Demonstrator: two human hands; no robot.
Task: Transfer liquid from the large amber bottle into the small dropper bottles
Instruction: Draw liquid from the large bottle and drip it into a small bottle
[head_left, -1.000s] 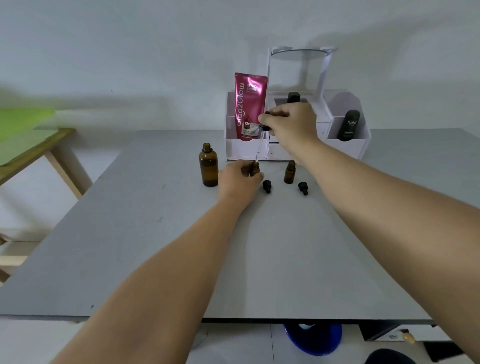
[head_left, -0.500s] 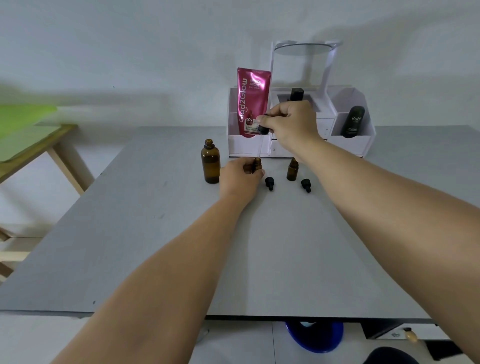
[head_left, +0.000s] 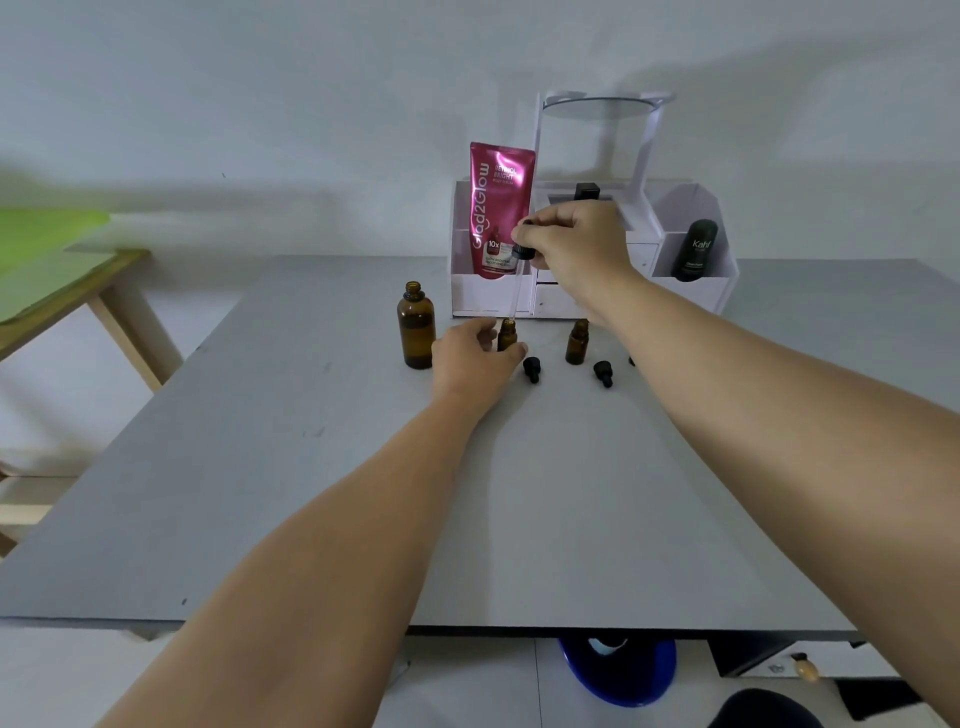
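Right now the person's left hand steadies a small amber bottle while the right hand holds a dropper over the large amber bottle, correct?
Not quite. In the head view the right hand holds the dropper over the small amber bottle that the left hand steadies. The large amber bottle stands open and untouched, just left of the left hand.

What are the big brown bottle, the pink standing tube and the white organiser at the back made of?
The big brown bottle looks like amber glass: see-through, glossy, with a darker liquid level showing inside. The pink standing tube seems soft plastic or foil laminate, with a metallic sheen and a flat crimped top. The white organiser is probably matte plastic or painted board; its thin, flat panels leave that open.
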